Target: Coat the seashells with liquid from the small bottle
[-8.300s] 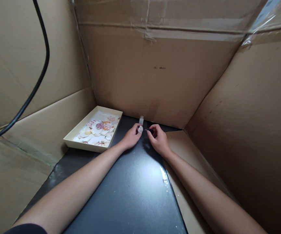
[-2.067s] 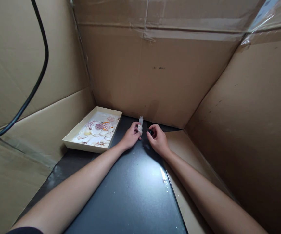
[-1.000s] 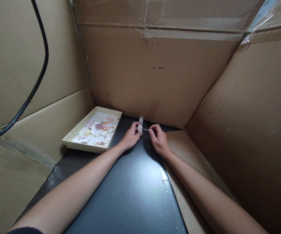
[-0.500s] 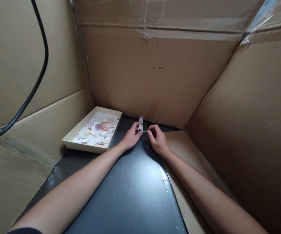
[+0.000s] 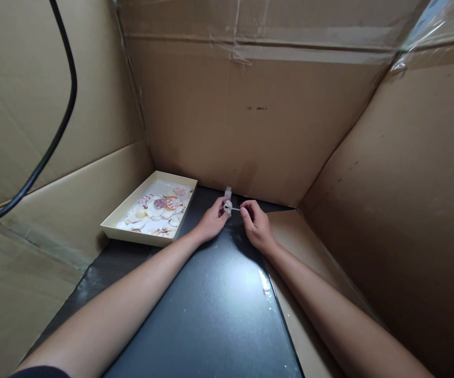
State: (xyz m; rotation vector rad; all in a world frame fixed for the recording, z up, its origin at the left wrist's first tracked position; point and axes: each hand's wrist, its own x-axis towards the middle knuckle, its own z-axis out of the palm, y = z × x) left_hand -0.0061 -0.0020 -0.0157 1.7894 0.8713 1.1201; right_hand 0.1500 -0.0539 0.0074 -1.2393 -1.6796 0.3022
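Note:
Near the back of the dark table, my left hand point(image 5: 212, 221) is closed on a small whitish shell-like piece point(image 5: 228, 208). My right hand point(image 5: 256, 224), to its right, pinches a thin pale stick point(image 5: 236, 209) whose left end reaches the piece. Whether the stick's tip touches or enters the piece is too small to tell. Just behind the piece stands a small clear bottle point(image 5: 228, 192), its lower part hidden.
A cream tray point(image 5: 136, 239) with shells, some white and some purplish, stands at the left. Cardboard walls point(image 5: 230, 121) enclose the dark table point(image 5: 203, 315). A cardboard sheet point(image 5: 293, 231) lies at the right, and a black cable point(image 5: 67, 115) hangs at the upper left.
My right hand has shifted very slightly up and to the right with the stick. The small piece in my left hand appears slightly turned.

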